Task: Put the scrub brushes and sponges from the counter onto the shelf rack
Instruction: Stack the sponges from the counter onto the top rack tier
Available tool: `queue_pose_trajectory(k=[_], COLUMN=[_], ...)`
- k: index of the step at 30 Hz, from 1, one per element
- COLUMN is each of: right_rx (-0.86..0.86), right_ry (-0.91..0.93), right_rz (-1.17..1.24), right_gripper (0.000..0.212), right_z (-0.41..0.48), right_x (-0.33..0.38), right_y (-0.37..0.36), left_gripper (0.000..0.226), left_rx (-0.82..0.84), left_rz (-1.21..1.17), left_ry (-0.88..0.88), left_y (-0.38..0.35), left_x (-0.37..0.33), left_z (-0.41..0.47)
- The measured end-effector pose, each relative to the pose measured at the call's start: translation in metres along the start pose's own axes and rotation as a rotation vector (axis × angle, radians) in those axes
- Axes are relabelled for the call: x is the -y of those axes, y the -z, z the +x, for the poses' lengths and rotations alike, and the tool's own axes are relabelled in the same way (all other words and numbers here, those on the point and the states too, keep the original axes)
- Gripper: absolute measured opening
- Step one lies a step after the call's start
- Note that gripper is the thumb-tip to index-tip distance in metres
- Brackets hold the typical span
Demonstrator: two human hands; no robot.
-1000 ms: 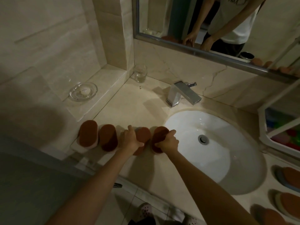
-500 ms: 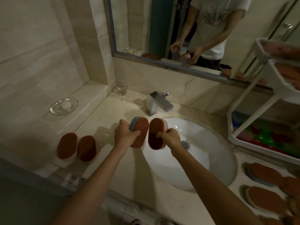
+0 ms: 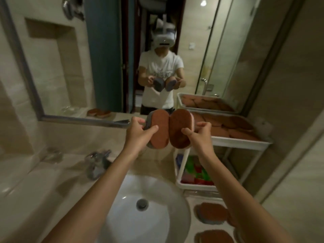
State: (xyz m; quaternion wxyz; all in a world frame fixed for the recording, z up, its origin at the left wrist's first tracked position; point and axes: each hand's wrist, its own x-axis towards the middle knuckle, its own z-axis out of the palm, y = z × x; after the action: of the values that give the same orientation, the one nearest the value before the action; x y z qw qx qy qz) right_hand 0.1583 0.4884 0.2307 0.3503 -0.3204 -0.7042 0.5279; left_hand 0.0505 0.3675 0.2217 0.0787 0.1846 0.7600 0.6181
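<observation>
My left hand [image 3: 138, 133] grips a brown-faced sponge with a grey back [image 3: 159, 128], held upright. My right hand [image 3: 199, 133] grips a second brown sponge with a pink back [image 3: 179, 128]. The two sponges touch side by side in the air above the sink, just left of the white shelf rack [image 3: 240, 142]. The rack's top tray holds several brown sponges [image 3: 228, 126]. More brown sponges [image 3: 213, 215] lie on the counter at the lower right.
A white basin [image 3: 154, 223] is below my arms, with a chrome faucet [image 3: 97, 162] to its left. The rack's lower tray [image 3: 194, 185] holds colourful items. A large mirror [image 3: 108, 58] covers the wall ahead and reflects me.
Both hands have lifted their sponges from the counter up and to the right, toward the rack. The view has tilted up to the mirror and the two sponges now touch.
</observation>
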Motion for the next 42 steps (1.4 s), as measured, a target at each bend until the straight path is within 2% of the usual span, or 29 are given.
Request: queue_pose_trajectory(k=[3,9,11,13,17,18,21,24,30,34,38,42], right_rx=[-0.084,-0.121,-0.122,-0.1,-0.066,-0.059,-0.029,-0.006,-0.016,-0.01,0.016,0.003], right_ry=[0.013,-0.08,-0.145,-0.186,-0.25,-0.259,-0.273,-0.242,-0.118,-0.101,-0.068,-0.057], right_rz=[-0.034,0.012,0.023,0.052,0.024,0.02,0.019,-0.036,-0.267,-0.282,-0.3,-0.378], right_gripper=[0.036,0.031,0.035,0.028,0.008,0.009,0.03,0.02,0.024,0.033,0.023,0.035], right_z=[0.029,0.102,0.125,0.144,0.174,0.176,0.18,0.186,0.189,0.188,0.186,0.186], right_x=[0.01,0.012,0.008,0.0,-0.021,-0.023,-0.028,-0.032,-0.036,-0.036,-0.037,-0.04], right_y=[0.037,0.091,0.101,0.107,0.112,0.111,0.107,0.103,0.097,0.097,0.096,0.094], left_gripper=[0.041,0.039,0.031,0.018,0.036,0.038,0.036,0.036,0.035,0.023,0.025,0.029], left_rx=[0.068,0.193,0.212,0.221,0.241,0.236,0.217,0.212,0.191,0.159,0.146,0.18], left_rz=[-0.001,0.031,0.05,0.022,-0.018,-0.025,-0.01,0.045,0.163,0.251,0.325,0.357], left_ry=[-0.039,-0.038,-0.004,0.04,0.171,0.187,0.195,0.181,0.143,0.066,0.022,0.004], left_y=[-0.04,-0.112,-0.131,-0.147,-0.175,-0.176,-0.178,-0.182,-0.185,-0.184,-0.181,-0.181], left_x=[-0.032,-0.079,-0.085,-0.083,-0.071,-0.069,-0.066,-0.062,-0.052,-0.05,-0.049,-0.048], left_z=[0.014,0.052,0.07,0.086,0.112,0.115,0.12,0.125,0.128,0.13,0.132,0.131])
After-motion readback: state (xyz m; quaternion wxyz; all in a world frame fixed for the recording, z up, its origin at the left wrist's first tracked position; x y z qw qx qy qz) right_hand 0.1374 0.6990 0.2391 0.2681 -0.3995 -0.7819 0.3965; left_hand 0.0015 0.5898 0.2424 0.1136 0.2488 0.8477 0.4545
